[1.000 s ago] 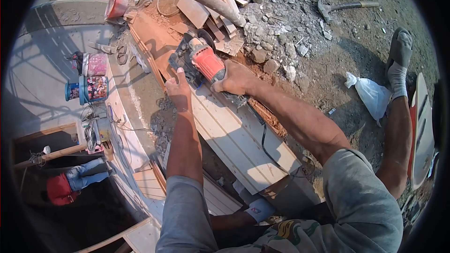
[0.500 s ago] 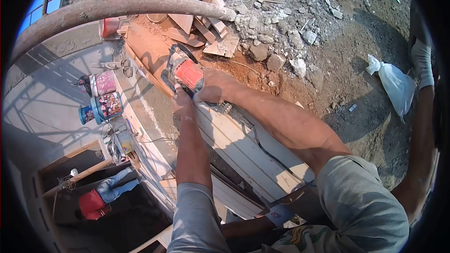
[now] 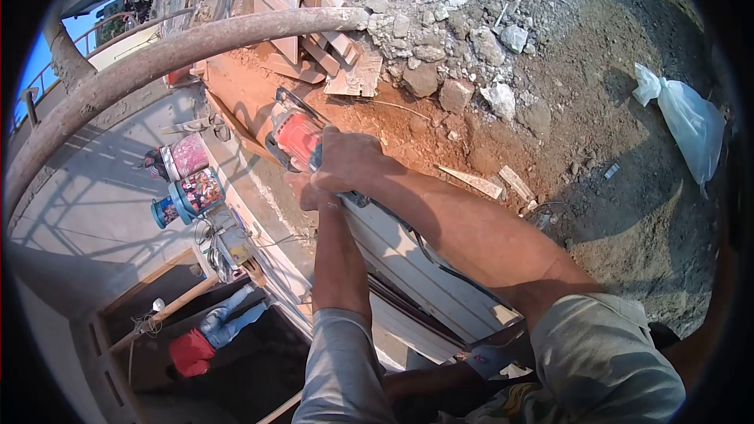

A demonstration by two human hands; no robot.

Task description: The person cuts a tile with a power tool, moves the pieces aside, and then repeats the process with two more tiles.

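Both hands are at a red corded power saw (image 3: 298, 138) with a black frame around its front; its blade does not show. My right hand (image 3: 349, 159) is wrapped around the rear handle. Just below it, my left hand (image 3: 302, 190) is closed against the tool's near side, its fingers partly hidden. Beneath my forearms, pale grooved boards (image 3: 393, 245) run toward me. A black cord (image 3: 448, 267) trails back along them under my right arm. Reddish sawdust (image 3: 239, 78) covers the surface beyond the tool.
A curved pipe (image 3: 181, 39) arches across the far side. Wood offcuts (image 3: 302, 0) and rubble (image 3: 455, 39) lie beyond. Buckets (image 3: 200, 188) stand at left, above a lower opening with a person in red (image 3: 192, 352). A tied white bag (image 3: 691, 122) lies right.
The view has shifted, so the buckets and the person below appear further right. Both hands, still on the saw, have moved slightly; my left hand sits closer beneath my right.
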